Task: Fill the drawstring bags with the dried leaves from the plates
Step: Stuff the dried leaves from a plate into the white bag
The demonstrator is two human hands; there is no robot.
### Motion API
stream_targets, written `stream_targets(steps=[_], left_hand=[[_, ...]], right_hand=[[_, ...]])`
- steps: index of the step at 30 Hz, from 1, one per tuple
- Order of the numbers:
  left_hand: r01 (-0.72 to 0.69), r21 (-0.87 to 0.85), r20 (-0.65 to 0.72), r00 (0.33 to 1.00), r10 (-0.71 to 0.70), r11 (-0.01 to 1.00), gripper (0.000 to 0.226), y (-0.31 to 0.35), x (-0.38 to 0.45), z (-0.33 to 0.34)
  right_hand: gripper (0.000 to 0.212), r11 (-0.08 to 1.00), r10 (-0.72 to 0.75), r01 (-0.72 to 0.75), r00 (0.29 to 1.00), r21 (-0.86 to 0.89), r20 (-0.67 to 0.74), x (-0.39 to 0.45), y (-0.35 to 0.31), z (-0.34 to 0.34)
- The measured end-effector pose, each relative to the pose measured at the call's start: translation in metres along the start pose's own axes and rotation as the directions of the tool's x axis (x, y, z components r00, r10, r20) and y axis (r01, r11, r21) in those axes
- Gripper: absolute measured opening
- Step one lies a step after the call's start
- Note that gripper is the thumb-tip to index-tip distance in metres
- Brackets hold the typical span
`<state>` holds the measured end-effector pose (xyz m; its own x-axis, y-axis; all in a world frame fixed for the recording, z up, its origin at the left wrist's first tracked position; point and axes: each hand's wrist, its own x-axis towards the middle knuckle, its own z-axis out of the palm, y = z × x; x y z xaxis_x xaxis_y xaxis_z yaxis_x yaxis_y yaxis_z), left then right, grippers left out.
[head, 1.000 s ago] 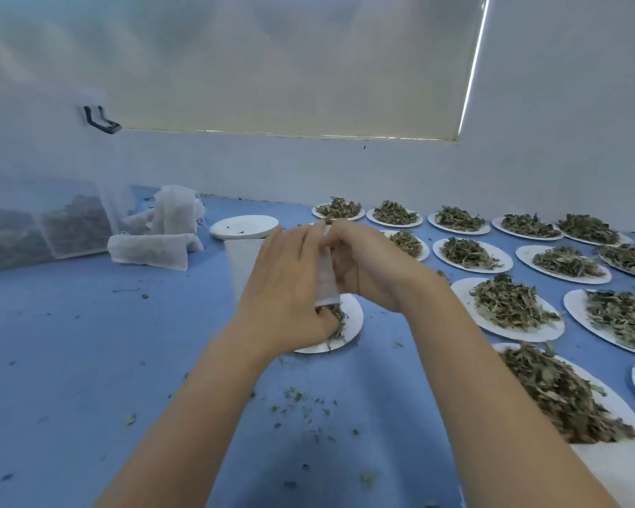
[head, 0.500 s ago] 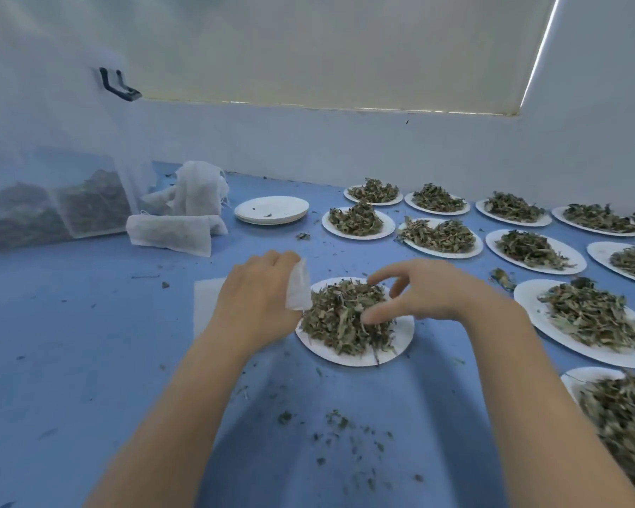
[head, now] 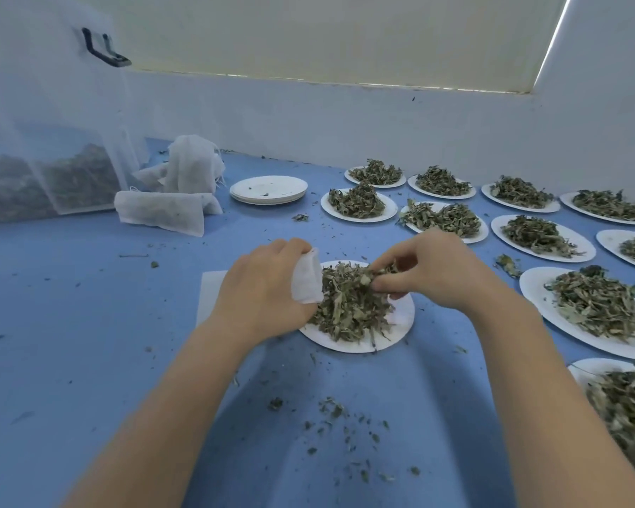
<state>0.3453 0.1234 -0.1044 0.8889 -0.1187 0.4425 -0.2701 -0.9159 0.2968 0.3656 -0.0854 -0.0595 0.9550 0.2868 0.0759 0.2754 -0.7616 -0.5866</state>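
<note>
Head view, L to R across blue table (head: 70, 306).

9–10 o'clock, far L: clear bin (head: 52, 170) w/ dark leaf matter inside; black clip (head: 103, 49) on its upper edge.

Just R of bin, ~11 o'clock: heap of white cloth bags (head: 187, 170); one bag lying flat in front (head: 162, 214). Contents can't tell.

11–12 o'clock: stack of bare white plates (head: 268, 190), few crumbs on top.

Centre: L hand (head: 264, 291) curled round mouth of a white bag (head: 306, 280), gripping it; bag opening sits at L edge of leaf pile. Rest of bag extends flat on table to the L, behind the wrist.

Centre plate (head: 363, 344) just R of L hand, carries pile of dried leaves (head: 349, 302). Bag mouth touching pile.

R hand (head: 429, 273) over far-R part of pile, fingers bent, thumb + fingertips pinching a clump of leaves. Hands near each other, not touching.

6 o'clock, between forearms: loose leaf crumbs (head: 338, 416) scattered on table.

1–3 o'clock: rows of leaf plates (head: 539, 236) along back wall and R side, each heaped. One stray leaf bit (head: 506, 264) on table between them.

4 o'clock, R edge: nearest leaf plate (head: 602, 368), partly cut off by frame.
</note>
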Motion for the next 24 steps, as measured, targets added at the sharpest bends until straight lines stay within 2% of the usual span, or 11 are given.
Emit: stream_targets(steps=[5, 10, 16, 20, 24], left_hand=[[0.039, -0.042, 0.046, 0.998, -0.037, 0.998, 0.055, 0.002, 0.002, 0.000], [0.078, -0.155, 0.041, 0.997, -0.072, 0.985, 0.052, 0.004, 0.003, -0.001], [0.056, -0.193, 0.020, 0.998, -0.053, 0.980, 0.050, 0.005, 0.002, 0.001], [0.059, -0.188, -0.013, 0.998, -0.063, 0.980, 0.037, 0.006, 0.003, 0.003], [0.094, -0.209, -0.024, 0.995, -0.101, 0.973, 0.039, 0.006, 0.002, 0.005]], right_hand=[[0.011, 0.984, -0.133, 0.150, 0.978, 0.097, -0.163, -0.005, -0.010, -0.008], [0.014, 0.963, -0.244, 0.255, 0.962, 0.089, -0.119, -0.001, -0.026, 0.002], [0.017, 0.950, -0.295, 0.306, 0.944, 0.060, -0.146, 0.001, -0.036, 0.015], [0.020, 0.954, -0.286, 0.294, 0.950, 0.050, -0.126, 0.003, -0.039, 0.026], [0.031, 0.950, -0.224, 0.241, 0.969, 0.201, -0.104, 0.003, -0.039, 0.030]])
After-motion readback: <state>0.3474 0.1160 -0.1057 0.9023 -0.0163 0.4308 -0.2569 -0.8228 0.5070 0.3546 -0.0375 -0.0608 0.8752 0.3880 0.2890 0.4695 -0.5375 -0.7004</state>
